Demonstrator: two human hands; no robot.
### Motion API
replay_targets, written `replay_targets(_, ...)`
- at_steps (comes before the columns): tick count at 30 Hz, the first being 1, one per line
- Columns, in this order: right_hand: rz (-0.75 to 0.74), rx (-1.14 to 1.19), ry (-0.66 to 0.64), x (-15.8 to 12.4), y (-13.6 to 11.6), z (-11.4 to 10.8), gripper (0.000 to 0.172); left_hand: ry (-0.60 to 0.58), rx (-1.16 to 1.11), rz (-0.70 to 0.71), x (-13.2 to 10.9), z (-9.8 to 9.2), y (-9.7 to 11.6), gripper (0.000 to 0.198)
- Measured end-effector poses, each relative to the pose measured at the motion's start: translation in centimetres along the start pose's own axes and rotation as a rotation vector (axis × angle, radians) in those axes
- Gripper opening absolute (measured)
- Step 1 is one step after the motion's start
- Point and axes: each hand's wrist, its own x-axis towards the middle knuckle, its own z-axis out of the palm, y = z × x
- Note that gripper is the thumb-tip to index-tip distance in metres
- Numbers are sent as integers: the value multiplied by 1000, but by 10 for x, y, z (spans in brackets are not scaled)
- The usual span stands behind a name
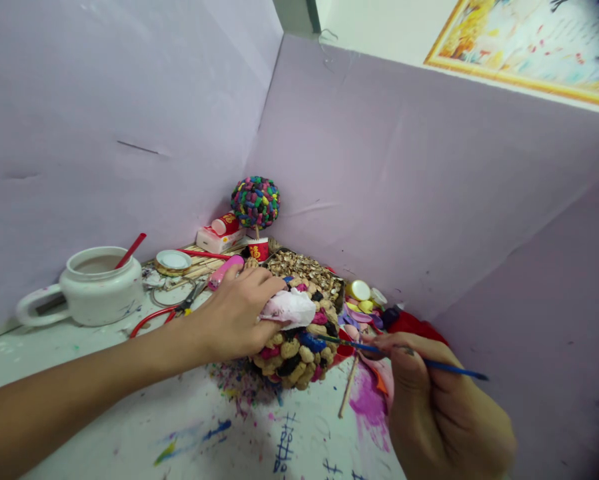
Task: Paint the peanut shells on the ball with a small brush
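Note:
A ball covered in peanuts (290, 348) sits in the middle, some of its shells painted blue, black and magenta and the others bare tan. My left hand (246, 303) is wrapped over its upper left side, with a crumpled white tissue (290, 309) between the fingers and the ball. In my right hand (429, 393), a thin blue paintbrush (374, 348) is pinched between thumb and fingers. Its tip meets a blue-painted peanut on the ball's right side. The ball's far left part is hidden behind my left hand.
At the left stands a white mug (102, 287) with a red stick. Red-handled scissors (172, 312) and a jar lid (172, 261) lie nearby. Behind are a finished-looking multicoloured ball (256, 202) on a stick and a tray of shells (299, 267). Purple walls enclose the paint-stained table (129, 413).

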Motion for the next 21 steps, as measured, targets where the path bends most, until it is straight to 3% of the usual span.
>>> replay_targets(13,32,6,40,0,-1,-1,19,-14,26,-20,1,-1,-2,28)
replay_targets(21,-56,75,-68,2,-7,1,17,-6,15,-48,1,-1,-7,26)
